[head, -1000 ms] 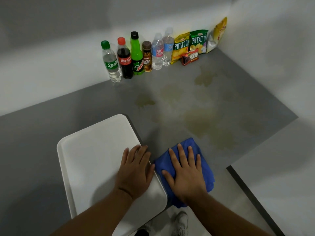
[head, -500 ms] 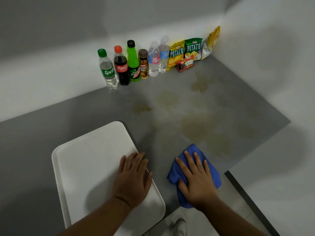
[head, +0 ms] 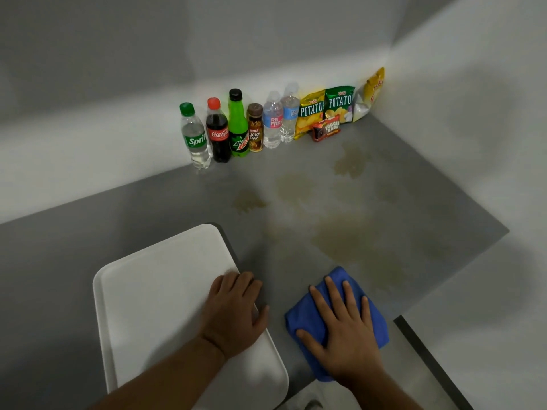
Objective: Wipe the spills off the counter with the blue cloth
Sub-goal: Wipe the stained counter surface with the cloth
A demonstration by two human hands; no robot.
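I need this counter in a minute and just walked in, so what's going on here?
A person is cleaning up the grey counter. Their right hand presses flat on a blue cloth near the front edge, while the left hand rests flat on a white tray beside it. Brownish spills spread beyond the cloth, toward the bottles and snack packs lined up along the back wall.

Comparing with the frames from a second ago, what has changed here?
The right hand, flat on the blue cloth, slid it right, away from the tray; grey counter now shows between them. The left hand stays flat on the tray, the spills remain unwiped, and the bottles and snack bags stand unmoved.
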